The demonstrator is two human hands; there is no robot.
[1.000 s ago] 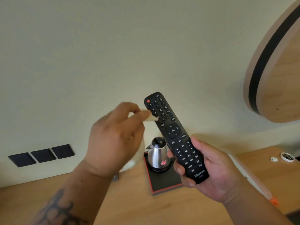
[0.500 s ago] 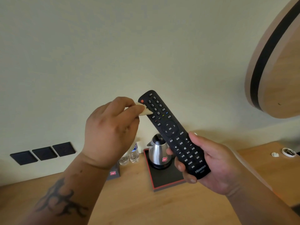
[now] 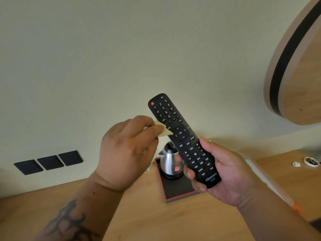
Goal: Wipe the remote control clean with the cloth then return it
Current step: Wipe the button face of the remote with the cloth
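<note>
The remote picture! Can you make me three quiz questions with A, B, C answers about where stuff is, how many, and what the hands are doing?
1. Where does the kettle stand?
A. on a black tray with a red edge
B. on the floor
C. on a chair

2. How many dark wall sockets sit in a row?
A. one
B. three
C. six

3. What is the left hand doing?
A. hanging idle
B. pinching a pale cloth against the remote
C. lifting the kettle

Answers: A, the tray lies under it; B, three squares show; B, the cloth touches the remote's side while the right hand holds its lower end.
</note>
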